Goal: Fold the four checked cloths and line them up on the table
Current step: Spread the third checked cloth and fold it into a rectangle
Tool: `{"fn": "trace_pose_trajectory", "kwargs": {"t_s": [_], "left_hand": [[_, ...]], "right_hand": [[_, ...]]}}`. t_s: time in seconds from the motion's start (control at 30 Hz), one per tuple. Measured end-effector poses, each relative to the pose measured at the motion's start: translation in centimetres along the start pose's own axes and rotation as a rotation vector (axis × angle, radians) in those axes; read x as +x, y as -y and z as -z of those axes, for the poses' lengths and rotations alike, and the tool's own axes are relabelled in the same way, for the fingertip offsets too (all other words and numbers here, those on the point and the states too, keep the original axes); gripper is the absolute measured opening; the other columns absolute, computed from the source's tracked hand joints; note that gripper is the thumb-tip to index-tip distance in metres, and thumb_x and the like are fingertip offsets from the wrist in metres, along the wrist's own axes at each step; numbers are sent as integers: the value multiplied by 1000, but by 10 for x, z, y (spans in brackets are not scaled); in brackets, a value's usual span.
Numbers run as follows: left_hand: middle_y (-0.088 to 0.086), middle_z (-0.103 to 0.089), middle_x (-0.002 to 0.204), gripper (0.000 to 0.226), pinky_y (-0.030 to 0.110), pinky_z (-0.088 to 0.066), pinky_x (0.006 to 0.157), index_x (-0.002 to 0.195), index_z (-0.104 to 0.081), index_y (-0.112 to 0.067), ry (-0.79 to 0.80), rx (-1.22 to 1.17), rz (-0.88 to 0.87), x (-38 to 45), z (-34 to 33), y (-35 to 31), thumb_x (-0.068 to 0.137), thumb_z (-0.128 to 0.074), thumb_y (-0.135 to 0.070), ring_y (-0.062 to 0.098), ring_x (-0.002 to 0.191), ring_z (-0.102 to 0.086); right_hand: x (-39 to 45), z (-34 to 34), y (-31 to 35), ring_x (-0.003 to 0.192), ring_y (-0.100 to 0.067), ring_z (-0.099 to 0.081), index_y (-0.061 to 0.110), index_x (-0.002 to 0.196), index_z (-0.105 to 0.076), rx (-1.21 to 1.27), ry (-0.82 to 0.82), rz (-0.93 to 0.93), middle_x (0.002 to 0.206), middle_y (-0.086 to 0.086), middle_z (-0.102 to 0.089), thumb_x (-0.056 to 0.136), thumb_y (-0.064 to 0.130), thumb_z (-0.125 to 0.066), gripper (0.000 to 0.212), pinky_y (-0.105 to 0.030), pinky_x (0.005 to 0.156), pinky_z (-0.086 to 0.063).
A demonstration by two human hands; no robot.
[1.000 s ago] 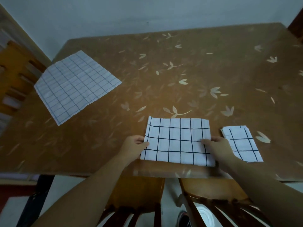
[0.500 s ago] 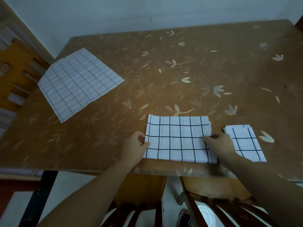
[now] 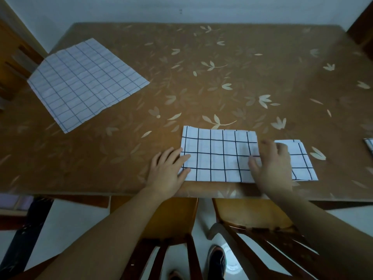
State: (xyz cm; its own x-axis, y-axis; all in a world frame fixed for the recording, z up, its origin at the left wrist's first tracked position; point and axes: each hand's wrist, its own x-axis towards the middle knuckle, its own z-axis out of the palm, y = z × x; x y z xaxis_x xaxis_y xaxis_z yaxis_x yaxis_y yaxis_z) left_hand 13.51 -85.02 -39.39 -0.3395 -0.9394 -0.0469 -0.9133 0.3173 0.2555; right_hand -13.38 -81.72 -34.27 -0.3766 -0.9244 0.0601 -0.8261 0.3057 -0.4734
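While both hands rest on the half-folded white cloth with bold black checks (image 3: 218, 156) at the near edge of the brown leaf-patterned table (image 3: 222, 77), the step in hand looks like the second fold of this cloth. The left hand (image 3: 167, 172) lies with fingers spread and straight, pressing the cloth's left end flat. The right hand (image 3: 272, 164) sits over the right end with fingers bent; motion blur hides whether it pinches the edge or only presses, so I cannot tell its grip.

The next move probably calls for taking one short end and carrying it over to meet the other, edges squared, so the result matches the smaller folded black-checked cloth (image 3: 302, 164) lying just beside it on the right, partly under the right hand. That close neighbour could get dragged along. A sliver of another checked cloth (image 3: 369, 146) shows at the frame's right edge. Well apart at the far left, a wide unfolded white cloth with fine blue checks (image 3: 84, 81) awaits folding. Two wooden chairs (image 3: 252, 215) stand below the table edge.
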Motion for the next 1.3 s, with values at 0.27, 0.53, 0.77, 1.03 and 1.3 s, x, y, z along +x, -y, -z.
{"fn": "trace_pose_trajectory", "kwargs": {"t_s": [0.27, 0.53, 0.77, 1.03, 1.3], "left_hand": [[-15, -28, 155, 45, 41, -9, 116, 141, -38, -43, -6, 8, 7, 0, -7, 4, 98, -32, -55, 12, 145, -15], [-14, -28, 155, 46, 41, -9, 115, 142, -36, -44, 12, 26, 9, 1, -7, 6, 97, -31, -57, 12, 145, -14], [-11, -31, 154, 52, 43, -11, 115, 140, -39, -43, 12, 35, 7, 1, -6, 4, 93, -24, -59, 14, 145, -17], [-7, -30, 154, 46, 46, -12, 116, 140, -40, -38, 67, 44, 9, 2, 4, -3, 97, -32, -52, 18, 145, -16], [-6, -36, 142, 51, 39, -18, 110, 135, -45, -37, 113, 145, -151, 14, 20, -47, 92, -49, -11, 20, 133, -26]], "right_hand": [[-61, -64, 78, 62, -13, -50, 25, 82, -45, -226, 418, 466, 73, 7, -48, 98, 40, -38, 23, -28, 56, -41], [-46, -57, 79, 65, -16, -56, 21, 83, -55, -382, 493, 337, 72, 2, -56, 96, 43, -40, 29, -31, 59, -46], [-28, 6, -17, 55, -8, -55, 25, 73, -59, -457, 466, 51, 62, 5, -58, 95, 52, -39, 40, -23, 46, -35], [-21, 13, -31, 57, -10, -53, 24, 71, -55, -454, 422, 30, 64, 5, -56, 93, 48, -46, 34, -25, 49, -36], [-13, 10, -51, 87, -14, -55, 26, 103, -60, -363, 295, 719, 98, 7, -57, 82, 49, -47, 33, -27, 73, -44]]}}
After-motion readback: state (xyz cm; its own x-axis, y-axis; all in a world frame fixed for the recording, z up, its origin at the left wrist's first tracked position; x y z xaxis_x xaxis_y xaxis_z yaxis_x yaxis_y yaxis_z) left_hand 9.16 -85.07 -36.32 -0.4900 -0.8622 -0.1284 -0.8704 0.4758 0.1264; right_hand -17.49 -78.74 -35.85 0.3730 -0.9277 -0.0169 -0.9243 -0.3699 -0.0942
